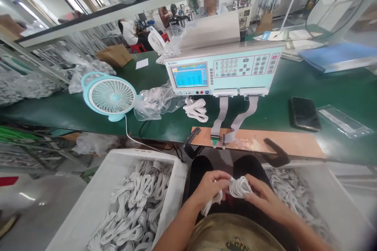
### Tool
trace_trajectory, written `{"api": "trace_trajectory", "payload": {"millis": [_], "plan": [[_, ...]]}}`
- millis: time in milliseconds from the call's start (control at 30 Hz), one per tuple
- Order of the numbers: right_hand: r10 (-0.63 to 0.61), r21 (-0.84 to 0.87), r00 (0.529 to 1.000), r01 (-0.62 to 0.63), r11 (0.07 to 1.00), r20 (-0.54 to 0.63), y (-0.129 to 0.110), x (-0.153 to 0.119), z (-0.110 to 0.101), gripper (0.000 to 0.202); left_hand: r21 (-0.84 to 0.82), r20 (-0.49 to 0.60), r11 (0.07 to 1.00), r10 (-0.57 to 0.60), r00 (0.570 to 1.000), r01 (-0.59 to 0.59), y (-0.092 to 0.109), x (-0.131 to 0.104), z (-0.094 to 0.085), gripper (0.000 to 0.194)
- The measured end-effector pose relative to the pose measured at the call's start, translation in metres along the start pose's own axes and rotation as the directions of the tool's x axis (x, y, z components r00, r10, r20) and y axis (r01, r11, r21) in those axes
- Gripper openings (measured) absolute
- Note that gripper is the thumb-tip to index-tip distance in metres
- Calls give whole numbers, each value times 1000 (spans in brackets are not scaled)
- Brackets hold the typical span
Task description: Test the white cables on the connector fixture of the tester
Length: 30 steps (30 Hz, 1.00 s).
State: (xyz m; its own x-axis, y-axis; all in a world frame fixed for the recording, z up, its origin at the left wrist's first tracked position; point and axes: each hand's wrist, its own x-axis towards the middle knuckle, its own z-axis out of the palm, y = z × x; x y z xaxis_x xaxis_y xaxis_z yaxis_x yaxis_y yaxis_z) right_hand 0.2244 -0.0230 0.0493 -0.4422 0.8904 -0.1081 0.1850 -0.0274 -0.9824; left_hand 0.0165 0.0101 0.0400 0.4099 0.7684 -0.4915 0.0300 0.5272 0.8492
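Observation:
Above my lap, my left hand and my right hand are both closed around a coiled white cable. Its loops show between the two hands, and more white strands hang below my left palm. Whether these strands belong to the same cable I cannot tell. Beyond the hands, a wooden board lies along the bench edge, with two grey ribbon cables ending on it at small connectors. The ribbons run up to a light-blue tester with a lit screen. Another white cable bundle lies before the tester.
Left of my legs stands a white bin full of cable bundles; a second bin with bundles is at right. A blue fan, phone, plastic bag and blue folder lie on the green bench. A person sits opposite.

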Motion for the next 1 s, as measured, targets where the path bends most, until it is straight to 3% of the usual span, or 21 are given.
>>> {"api": "trace_trajectory", "payload": {"millis": [67, 133, 233, 400, 533, 633, 767, 900, 1000], "plan": [[-24, 11, 1000, 24, 1000, 11, 0, 2, 5, 31, -6, 117, 1000, -12, 993, 12, -1, -6, 1, 39], [-12, 42, 1000, 12, 999, 1, -1, 5, 12, 40, 12, 148, 1000, 7, 989, -9, 1, -9, 3, 34], [48, 50, 997, -45, 998, -52, 0, 9, 19, 49, 105, 100, 990, 85, 991, -95, 7, -11, 4, 24], [47, 23, 999, -47, 999, -22, -4, 18, 20, 31, 291, 48, 912, 286, 957, -288, 11, -8, 3, 17], [37, -35, 994, -41, 999, -99, -8, 30, 18, 24, 169, -103, 958, 253, 962, -234, 7, 2, 4, 21], [25, -29, 991, -29, 999, -130, -5, 43, 17, 25, 142, -211, 956, 281, 936, -255, 7, 13, 4, 12], [20, 51, 939, -3, 999, -343, 6, 67, 20, 34, 136, -348, 954, 297, 889, -266, 11, 26, -2, 10], [124, 252, 893, -13, 968, -433, 9, 89, 27, 40, -93, -385, 969, 176, 906, -227, 12, 37, -10, 25], [165, 292, 870, -26, 956, -464, 7, 97, 31, 40, -194, -409, 960, 108, 906, -202, 10, 40, -13, 32]]}}
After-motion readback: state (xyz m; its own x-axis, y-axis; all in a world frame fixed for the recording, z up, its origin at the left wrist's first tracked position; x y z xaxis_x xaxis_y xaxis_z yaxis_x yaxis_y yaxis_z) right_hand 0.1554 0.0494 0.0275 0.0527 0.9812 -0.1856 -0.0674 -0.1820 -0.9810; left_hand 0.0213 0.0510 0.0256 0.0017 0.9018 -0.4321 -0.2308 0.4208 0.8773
